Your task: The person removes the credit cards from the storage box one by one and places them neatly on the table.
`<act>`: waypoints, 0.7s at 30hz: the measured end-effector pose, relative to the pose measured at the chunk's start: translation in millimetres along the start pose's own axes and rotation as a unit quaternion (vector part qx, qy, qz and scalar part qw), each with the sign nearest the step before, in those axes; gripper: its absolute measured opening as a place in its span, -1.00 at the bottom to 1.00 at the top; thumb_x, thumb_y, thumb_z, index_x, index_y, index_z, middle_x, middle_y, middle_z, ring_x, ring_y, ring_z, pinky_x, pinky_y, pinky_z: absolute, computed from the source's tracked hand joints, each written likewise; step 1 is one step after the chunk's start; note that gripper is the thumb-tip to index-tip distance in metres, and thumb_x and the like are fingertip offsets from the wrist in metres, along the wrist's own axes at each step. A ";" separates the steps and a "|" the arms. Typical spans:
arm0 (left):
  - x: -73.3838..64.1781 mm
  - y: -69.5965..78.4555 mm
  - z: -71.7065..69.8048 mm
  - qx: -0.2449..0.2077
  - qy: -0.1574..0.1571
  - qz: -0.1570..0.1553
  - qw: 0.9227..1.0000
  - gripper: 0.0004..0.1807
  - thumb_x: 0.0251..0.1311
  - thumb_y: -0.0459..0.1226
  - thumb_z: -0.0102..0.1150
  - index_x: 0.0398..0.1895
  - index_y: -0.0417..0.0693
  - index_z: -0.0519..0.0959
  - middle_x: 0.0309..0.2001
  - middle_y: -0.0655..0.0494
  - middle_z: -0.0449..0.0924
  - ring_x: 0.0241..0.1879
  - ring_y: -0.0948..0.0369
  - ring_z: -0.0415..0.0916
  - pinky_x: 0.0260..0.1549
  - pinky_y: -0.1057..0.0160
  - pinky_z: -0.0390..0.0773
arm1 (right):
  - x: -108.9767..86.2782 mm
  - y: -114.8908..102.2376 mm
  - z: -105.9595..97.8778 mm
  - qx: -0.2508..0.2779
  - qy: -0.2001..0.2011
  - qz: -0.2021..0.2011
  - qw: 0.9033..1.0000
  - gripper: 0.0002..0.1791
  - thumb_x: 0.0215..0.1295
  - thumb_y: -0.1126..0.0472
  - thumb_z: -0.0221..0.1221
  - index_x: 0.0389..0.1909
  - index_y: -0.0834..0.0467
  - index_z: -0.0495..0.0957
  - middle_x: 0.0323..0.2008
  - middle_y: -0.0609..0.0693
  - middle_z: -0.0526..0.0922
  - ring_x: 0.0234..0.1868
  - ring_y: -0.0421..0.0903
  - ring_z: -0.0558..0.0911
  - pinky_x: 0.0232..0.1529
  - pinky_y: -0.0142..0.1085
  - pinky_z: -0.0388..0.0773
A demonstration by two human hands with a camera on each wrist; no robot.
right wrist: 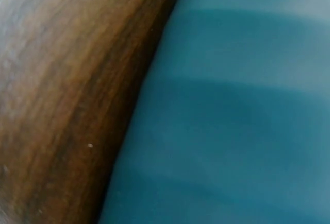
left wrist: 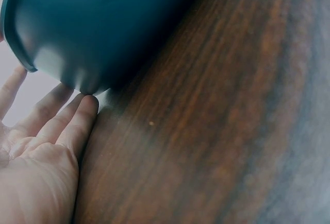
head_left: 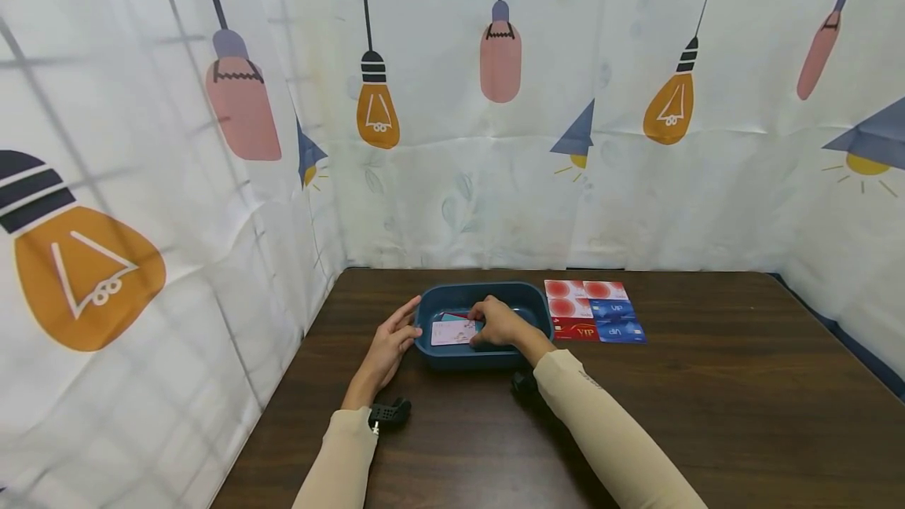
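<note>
See the pale card (head_left: 449, 333) lying flat inside the blue tub (head_left: 467, 361), left of its middle, long axis running left to right like the tub's own. Find it between the two hands but nearer the right hand (head_left: 500, 324), stretched over the tub's near right corner to the card's right end, thumb and fingers bent down there. Cannot tell whether pinching or merely touching: fingertips partly hidden, only tub and table (head_left: 707, 368) showing in the right wrist view. Note the left hand (head_left: 387, 346) outside, grasping nothing, straight fingers touching the tub's left end. Farther right, see the red cards (head_left: 569, 308) and blue cards (head_left: 615, 310) lying together just beside the tub.
</note>
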State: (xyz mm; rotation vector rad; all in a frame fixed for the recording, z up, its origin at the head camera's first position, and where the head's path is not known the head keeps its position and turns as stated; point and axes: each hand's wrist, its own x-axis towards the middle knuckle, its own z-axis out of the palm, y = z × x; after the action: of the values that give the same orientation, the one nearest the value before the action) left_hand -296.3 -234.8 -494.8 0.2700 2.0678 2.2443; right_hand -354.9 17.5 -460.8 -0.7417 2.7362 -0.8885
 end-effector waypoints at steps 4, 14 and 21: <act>-0.6 -0.4 -0.1 -0.002 -0.007 0.003 1.000 -0.29 0.40 -0.41 0.02 0.59 0.15 0.23 0.62 0.03 0.08 0.62 -0.04 -0.06 0.51 -0.24 0.05 | 0.2 1.0 -0.5 -0.007 0.002 -0.008 1.000 -0.52 0.03 0.18 0.55 -0.01 0.23 0.69 -0.08 0.09 0.58 -0.04 -0.01 0.55 0.14 -0.06 0.53; -0.4 -1.0 -0.3 -0.003 -0.007 0.009 1.000 -0.29 0.38 -0.40 0.04 0.59 0.14 0.24 0.61 0.02 0.11 0.62 -0.03 -0.03 0.49 -0.21 0.08 | -0.7 -1.0 -2.2 -0.020 0.018 -0.006 1.000 -0.55 0.04 0.17 0.54 -0.04 0.24 0.71 -0.11 0.10 0.62 -0.06 -0.01 0.57 0.11 -0.04 0.56; 0.1 -1.3 -0.1 -0.004 -0.005 0.009 1.000 -0.28 0.37 -0.41 0.05 0.58 0.14 0.25 0.61 0.02 0.10 0.62 -0.03 -0.04 0.49 -0.20 0.08 | -1.4 -1.9 -2.1 -0.031 0.024 -0.002 0.999 -0.54 0.05 0.14 0.53 -0.05 0.27 0.71 -0.09 0.11 0.63 -0.03 0.02 0.58 0.15 -0.01 0.55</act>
State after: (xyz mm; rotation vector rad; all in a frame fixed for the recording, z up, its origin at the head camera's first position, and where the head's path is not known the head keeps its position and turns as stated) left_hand -296.5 -234.8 -496.0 0.2978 2.0588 2.2567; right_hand -353.6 17.9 -458.0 -0.7478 2.8155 -0.8373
